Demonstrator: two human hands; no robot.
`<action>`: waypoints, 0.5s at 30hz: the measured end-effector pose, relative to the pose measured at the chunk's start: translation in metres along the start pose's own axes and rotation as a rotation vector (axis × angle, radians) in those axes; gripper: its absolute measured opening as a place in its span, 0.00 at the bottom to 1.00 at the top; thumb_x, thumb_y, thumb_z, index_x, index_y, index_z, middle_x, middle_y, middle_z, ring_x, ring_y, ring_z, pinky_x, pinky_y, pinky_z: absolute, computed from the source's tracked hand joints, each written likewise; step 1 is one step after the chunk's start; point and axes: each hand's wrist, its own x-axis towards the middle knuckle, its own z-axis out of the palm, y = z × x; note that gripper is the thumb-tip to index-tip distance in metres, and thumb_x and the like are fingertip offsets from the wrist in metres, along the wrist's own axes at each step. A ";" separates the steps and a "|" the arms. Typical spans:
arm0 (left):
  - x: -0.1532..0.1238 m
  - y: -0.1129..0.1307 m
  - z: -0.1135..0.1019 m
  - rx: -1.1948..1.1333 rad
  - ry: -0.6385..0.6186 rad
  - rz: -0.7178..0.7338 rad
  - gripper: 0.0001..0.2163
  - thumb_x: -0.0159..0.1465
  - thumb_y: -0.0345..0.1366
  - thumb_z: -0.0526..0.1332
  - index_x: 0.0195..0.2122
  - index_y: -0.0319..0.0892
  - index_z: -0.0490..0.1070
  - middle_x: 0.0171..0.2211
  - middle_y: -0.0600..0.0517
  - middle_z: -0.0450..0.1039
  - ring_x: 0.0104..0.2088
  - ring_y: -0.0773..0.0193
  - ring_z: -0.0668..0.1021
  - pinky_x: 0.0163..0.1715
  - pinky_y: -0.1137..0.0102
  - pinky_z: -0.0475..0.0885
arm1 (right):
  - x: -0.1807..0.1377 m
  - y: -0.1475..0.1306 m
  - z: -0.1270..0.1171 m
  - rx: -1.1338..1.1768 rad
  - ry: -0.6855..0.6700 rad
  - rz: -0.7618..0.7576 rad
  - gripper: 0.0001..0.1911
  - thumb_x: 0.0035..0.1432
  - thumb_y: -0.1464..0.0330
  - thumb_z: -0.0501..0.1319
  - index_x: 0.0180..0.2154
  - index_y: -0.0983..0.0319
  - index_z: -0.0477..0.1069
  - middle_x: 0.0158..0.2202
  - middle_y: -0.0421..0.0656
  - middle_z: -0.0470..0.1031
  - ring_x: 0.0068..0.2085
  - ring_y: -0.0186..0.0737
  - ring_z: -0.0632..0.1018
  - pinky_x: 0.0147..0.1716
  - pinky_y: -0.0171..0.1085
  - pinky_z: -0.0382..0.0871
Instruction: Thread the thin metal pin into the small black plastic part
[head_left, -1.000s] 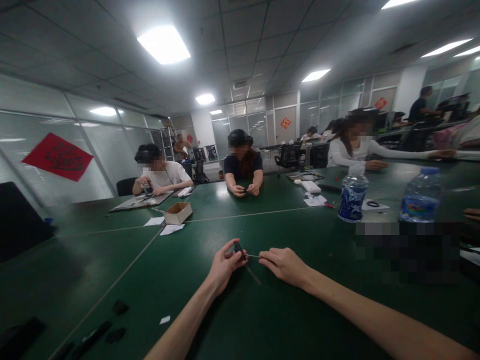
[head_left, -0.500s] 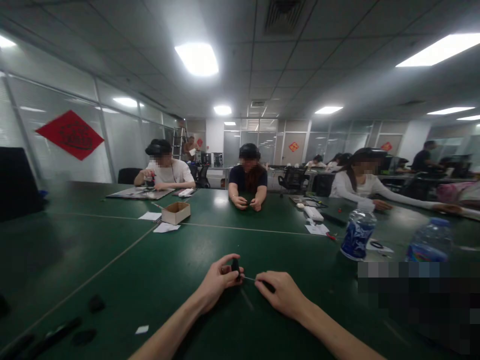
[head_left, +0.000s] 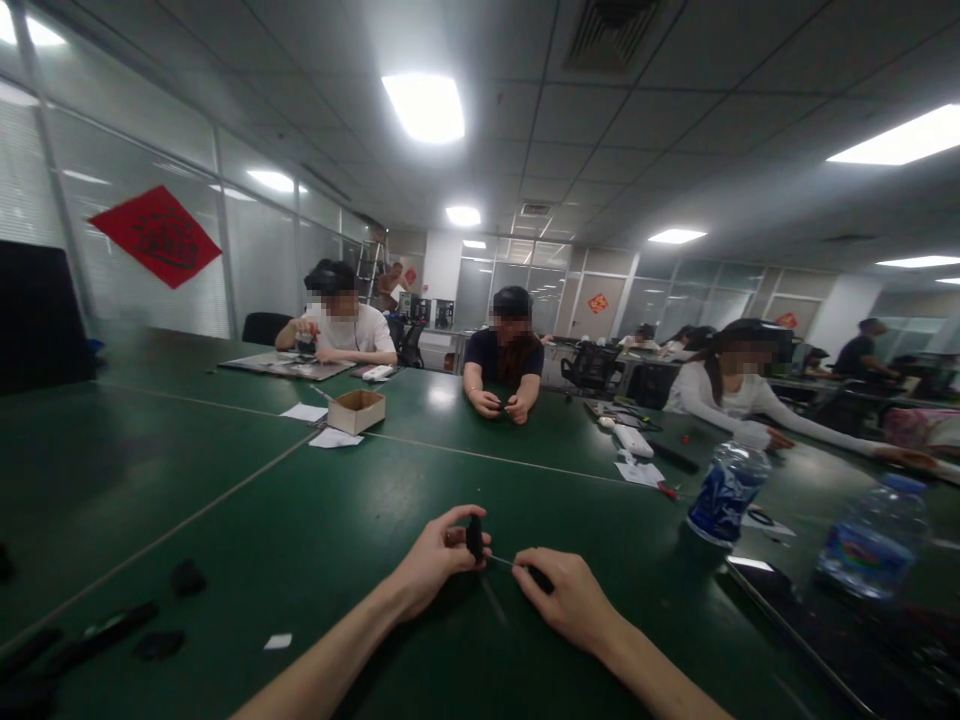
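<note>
Near the middle of the green table (head_left: 360,520), my left hand (head_left: 433,556) pinches a small black part (head_left: 474,538) upright between thumb and fingers. What kind of part it is, I cannot make out. My right hand (head_left: 568,590) is closed around a screwdriver (head_left: 502,561); its thin metal shaft points left, and its dark handle is mostly hidden in the palm. The shaft's tip reaches the black part or lies close beside it; I cannot tell whether they touch.
Several black pieces (head_left: 105,636) and a white scrap (head_left: 278,641) lie at left. Farther back stands a small open box (head_left: 356,411). Two plastic bottles, one blue-labelled (head_left: 729,488) and one clear (head_left: 874,540), stand right, by a dark flat device (head_left: 795,630). Co-workers sit across.
The camera view has tilted and shifted slightly. Both my hands keep nearly the same pose, with the black part and the screwdriver still held.
</note>
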 end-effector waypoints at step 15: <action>0.003 -0.002 -0.002 0.013 -0.005 -0.011 0.31 0.47 0.27 0.69 0.52 0.41 0.62 0.41 0.45 0.72 0.38 0.60 0.76 0.44 0.63 0.69 | 0.000 0.002 -0.001 0.005 -0.014 0.023 0.14 0.63 0.64 0.49 0.39 0.61 0.73 0.33 0.42 0.76 0.34 0.36 0.76 0.34 0.33 0.66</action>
